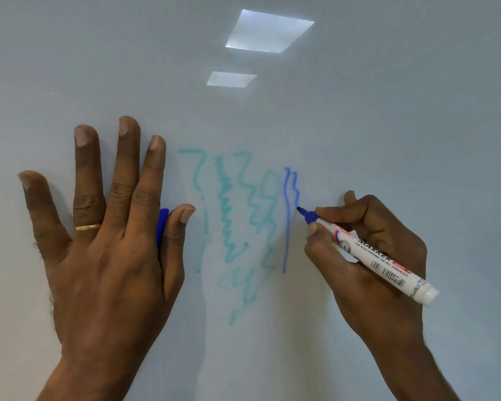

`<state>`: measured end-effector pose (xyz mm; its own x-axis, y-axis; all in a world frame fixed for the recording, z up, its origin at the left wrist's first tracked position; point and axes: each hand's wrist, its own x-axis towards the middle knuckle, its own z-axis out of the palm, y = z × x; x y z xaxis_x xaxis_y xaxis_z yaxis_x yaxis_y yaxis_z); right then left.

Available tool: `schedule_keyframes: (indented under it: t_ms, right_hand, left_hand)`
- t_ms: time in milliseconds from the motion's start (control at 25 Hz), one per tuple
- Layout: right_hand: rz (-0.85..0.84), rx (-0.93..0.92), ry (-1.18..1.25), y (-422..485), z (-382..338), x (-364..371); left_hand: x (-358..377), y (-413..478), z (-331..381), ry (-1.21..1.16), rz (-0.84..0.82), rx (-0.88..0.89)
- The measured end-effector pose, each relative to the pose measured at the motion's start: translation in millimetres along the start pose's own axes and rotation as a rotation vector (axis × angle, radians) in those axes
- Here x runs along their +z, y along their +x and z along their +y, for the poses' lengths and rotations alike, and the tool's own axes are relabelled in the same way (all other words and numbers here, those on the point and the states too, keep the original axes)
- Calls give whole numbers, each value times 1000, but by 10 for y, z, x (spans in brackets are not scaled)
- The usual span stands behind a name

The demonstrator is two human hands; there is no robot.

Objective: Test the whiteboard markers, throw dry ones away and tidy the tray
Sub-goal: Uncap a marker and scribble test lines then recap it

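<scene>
My right hand (370,250) grips a white marker with a blue tip (382,264), uncapped, its tip touching the whiteboard (388,111) at the end of a fresh blue wavy line (286,221). Left of that line are several teal scribbles (237,215), some of them faint. My left hand (104,233) lies flat against the board with its fingers spread and straight. Its thumb pinches the marker's blue cap (162,227) against the side of the index finger. The tray is out of view.
The whiteboard fills the whole view. Two ceiling lights are reflected in it (268,31) above the scribbles. Bare board lies to the right of and above the blue line.
</scene>
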<state>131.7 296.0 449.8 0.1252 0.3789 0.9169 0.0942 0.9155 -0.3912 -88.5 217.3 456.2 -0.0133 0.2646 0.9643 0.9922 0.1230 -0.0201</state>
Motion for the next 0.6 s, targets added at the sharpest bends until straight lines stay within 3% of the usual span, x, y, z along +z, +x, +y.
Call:
schedule_keyframes:
  t_ms: [280, 600]
  right_hand:
    - [-37, 133, 52, -120, -8, -44]
    - [-33, 112, -20, -286, 70, -46]
  left_hand:
    - [-25, 13, 8, 2, -23, 6]
    - [-55, 1, 53, 11, 7, -12]
